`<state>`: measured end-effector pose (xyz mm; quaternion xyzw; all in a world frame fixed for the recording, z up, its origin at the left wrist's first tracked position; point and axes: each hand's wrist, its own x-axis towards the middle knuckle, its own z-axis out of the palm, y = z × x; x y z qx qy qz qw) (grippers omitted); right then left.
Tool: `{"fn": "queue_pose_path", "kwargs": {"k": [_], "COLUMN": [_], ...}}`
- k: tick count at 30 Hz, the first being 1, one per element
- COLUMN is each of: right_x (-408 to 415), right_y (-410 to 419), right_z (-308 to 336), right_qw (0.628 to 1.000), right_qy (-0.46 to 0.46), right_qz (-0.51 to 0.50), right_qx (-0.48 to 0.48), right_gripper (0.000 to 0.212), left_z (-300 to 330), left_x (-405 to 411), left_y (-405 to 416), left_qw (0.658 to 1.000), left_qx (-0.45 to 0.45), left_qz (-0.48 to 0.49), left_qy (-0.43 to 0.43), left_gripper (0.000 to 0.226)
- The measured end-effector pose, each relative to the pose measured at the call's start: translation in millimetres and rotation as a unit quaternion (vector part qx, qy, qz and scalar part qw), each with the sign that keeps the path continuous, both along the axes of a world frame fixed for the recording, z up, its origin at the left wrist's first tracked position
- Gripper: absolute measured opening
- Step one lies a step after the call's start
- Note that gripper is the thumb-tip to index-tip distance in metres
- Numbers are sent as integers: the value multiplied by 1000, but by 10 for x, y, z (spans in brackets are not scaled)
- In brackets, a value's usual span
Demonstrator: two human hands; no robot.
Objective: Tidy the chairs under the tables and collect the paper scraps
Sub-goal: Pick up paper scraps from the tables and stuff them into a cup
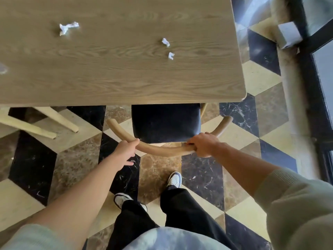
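Note:
A chair with a curved wooden backrest (162, 150) and a black seat (165, 123) stands partly under the wooden table (117, 83). My right hand (203, 144) is wrapped around the backrest's right part. My left hand (126, 150) holds the backrest's left part, thumb on top and fingers below. Three crumpled white paper scraps lie on the table: a larger one (67, 27) at the far left, and two small ones (165, 42) (171, 55) near the right side.
Pale wooden legs of another chair (54, 121) show under the table at the left. A white box (289, 34) sits on a ledge by the dark window frame at the right. My feet stand on the patterned tile floor (158, 175) behind the chair.

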<state>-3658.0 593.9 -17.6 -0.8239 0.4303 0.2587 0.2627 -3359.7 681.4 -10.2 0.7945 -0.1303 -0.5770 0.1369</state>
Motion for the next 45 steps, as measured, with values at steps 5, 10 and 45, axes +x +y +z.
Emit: {"fn": "queue_pose_path", "kwargs": {"k": [5, 10, 45], "right_x": [-306, -140, 3288], "right_y": [-163, -490, -3691], "right_z": [46, 237, 256], "right_qw": [996, 974, 861], "right_qy": [-36, -115, -218], "right_qz": [-49, -167, -424], "right_qx": [70, 100, -176], "right_gripper": [44, 34, 3], "left_z": [192, 383, 77], "left_x": [-146, 70, 3611], "left_y": [-119, -107, -3548], "left_qw": [997, 990, 912], "left_qx": [43, 68, -277], "left_qz": [-52, -127, -89], "left_qy": [27, 7, -290], "left_gripper": [74, 62, 42]}}
